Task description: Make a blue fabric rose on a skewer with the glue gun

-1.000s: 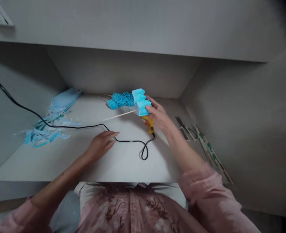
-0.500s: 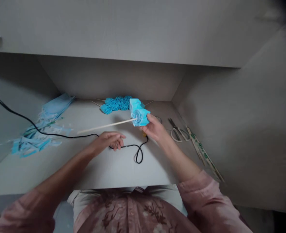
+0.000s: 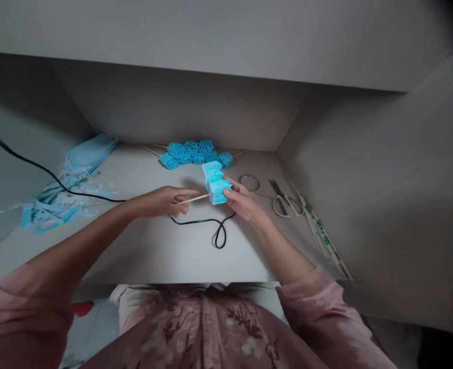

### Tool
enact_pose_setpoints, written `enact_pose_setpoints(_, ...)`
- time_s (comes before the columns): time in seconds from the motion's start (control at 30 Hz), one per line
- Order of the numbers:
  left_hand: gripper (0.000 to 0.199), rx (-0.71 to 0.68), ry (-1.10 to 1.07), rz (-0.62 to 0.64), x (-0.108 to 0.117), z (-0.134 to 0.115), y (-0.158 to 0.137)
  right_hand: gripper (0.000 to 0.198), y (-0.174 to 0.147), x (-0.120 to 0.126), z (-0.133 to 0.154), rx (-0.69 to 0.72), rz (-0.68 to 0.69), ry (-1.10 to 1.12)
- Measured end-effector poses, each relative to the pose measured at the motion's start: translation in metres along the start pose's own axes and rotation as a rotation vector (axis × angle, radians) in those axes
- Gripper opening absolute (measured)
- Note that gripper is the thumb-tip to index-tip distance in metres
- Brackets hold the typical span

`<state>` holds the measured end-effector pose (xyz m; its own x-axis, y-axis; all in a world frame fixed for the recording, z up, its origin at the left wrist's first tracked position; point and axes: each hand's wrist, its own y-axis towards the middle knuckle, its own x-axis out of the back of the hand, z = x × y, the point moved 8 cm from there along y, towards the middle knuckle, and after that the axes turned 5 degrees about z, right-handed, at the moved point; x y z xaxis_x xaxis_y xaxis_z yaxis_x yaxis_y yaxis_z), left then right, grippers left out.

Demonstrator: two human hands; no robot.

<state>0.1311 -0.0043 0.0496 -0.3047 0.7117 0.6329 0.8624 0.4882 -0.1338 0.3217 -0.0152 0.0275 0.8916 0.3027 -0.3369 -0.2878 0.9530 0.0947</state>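
In my right hand [image 3: 244,199] is a light blue, partly rolled flower of pleated mask-like material [image 3: 219,192], pinched between thumb and fingers. A loose pleated end of it sticks up away from me. A thin wooden stick [image 3: 196,199] runs out of the flower's left side into my left hand [image 3: 168,201]. My left fingers close around the stick, with the index finger stretched along it toward the flower; the stick's far end is hidden by the hand. Beyond my hands lie several finished blue flowers [image 3: 191,152] on sticks.
Stacked blue face masks [image 3: 91,152] and cut mask scraps [image 3: 53,210] lie at left. A black cord [image 3: 45,171] crosses the table under my left arm and loops in front. At right are a wire ring [image 3: 249,183], scissors [image 3: 284,200] and green-marked sticks [image 3: 324,236]. A panel [image 3: 211,38] overhangs the back.
My left hand has risen and come onto the stick, which lay free above it before. The flower has turned in my right hand, and the view has tilted slightly.
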Motion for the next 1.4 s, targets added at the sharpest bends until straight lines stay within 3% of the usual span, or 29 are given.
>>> enact_pose_setpoints(0.13, 0.050, 0.079, 0.503, -0.385, 0.016, -0.017, 0.000, 0.053, 0.002, -0.003, -0.012, 0.001, -0.023, 0.036)
enact_pose_setpoints(0.27, 0.053, 0.047, 0.569, -0.522, -0.007, -0.030, 0.010, 0.056, 0.002, -0.008, -0.025, -0.004, -0.070, 0.085)
enact_pose_setpoints(0.43, 0.040, 0.017, 0.659, -0.690, -0.015, -0.022, 0.011, 0.070, 0.001, -0.009, -0.029, -0.017, -0.059, 0.048)
enact_pose_setpoints(0.67, 0.031, -0.179, 0.825, -0.640, -0.027, -0.023, 0.002, 0.058, -0.002, 0.006, -0.025, -0.040, -0.168, 0.014)
enact_pose_setpoints(0.83, 0.035, -0.324, 0.861, -0.579, -0.039, -0.034, 0.000, 0.039, -0.006, 0.000, -0.020, -0.110, -0.116, 0.004)
enact_pose_setpoints(1.1, 0.039, -0.192, 0.777, -0.562, -0.036, -0.032, 0.004, 0.028, -0.007, 0.003, -0.013, -0.099, -0.119, -0.091)
enact_pose_setpoints(1.4, 0.037, -0.311, 0.586, -0.509, -0.039, -0.028, 0.005, 0.025, -0.006, 0.011, -0.001, -0.032, -0.107, -0.247)
